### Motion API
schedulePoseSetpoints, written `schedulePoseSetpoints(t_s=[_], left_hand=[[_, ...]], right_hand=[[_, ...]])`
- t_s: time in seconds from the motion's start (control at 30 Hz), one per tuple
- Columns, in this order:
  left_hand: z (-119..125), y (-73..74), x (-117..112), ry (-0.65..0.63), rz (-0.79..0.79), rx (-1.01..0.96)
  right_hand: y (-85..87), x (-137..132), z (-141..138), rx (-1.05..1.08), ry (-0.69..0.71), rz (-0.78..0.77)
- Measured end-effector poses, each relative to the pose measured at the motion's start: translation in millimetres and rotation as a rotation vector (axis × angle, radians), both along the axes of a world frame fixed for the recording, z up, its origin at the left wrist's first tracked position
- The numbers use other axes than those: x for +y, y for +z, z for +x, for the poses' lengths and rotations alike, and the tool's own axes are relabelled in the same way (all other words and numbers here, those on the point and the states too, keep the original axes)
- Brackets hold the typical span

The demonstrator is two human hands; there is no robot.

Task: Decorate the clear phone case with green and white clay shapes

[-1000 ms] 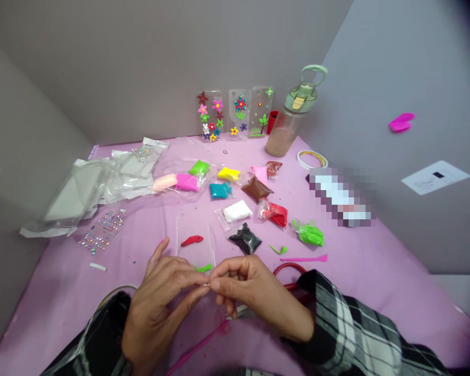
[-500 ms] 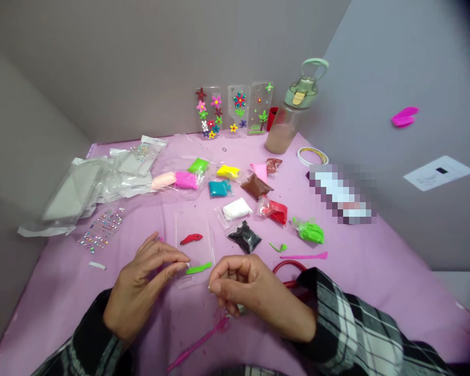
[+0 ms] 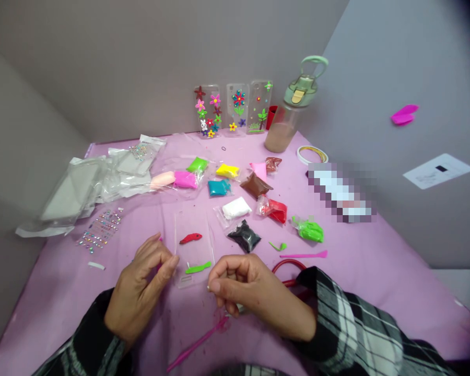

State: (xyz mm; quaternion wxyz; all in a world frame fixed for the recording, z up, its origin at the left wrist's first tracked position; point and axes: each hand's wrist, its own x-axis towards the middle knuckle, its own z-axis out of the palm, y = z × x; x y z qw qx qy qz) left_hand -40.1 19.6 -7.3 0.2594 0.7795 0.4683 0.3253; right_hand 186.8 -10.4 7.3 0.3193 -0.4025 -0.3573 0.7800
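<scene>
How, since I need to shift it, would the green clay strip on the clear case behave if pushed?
Probably soft: the green clay strip looks thin, so a push may dent it. Likely light and tacky, clinging to the clear case rather than sliding.

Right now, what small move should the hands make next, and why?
Probably ease the right hand forward over the bare middle of the case. Its fingertips are pinched together just short of the case, though what they hold is too small to tell. The left hand rests at the case's left edge, and a red piece and a green strip lie on it with space between.
</scene>
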Motion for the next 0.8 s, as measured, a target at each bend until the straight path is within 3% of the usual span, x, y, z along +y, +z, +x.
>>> schedulePoseSetpoints(t_s=[0.4,0.6,0.8], left_hand=[[-10,-1.0,4,-0.062,-0.137,-0.058],[-12,-0.4,6,-0.046,-0.094,-0.058],[-15,0.8,9,-0.060,-0.153,-0.051]], right_hand=[[1.1,1,1,0.002,0.005,-0.026],[0.3,1,1,-0.003,0.005,-0.019],[1.2,0,1,-0.008,0.020,-0.019]])
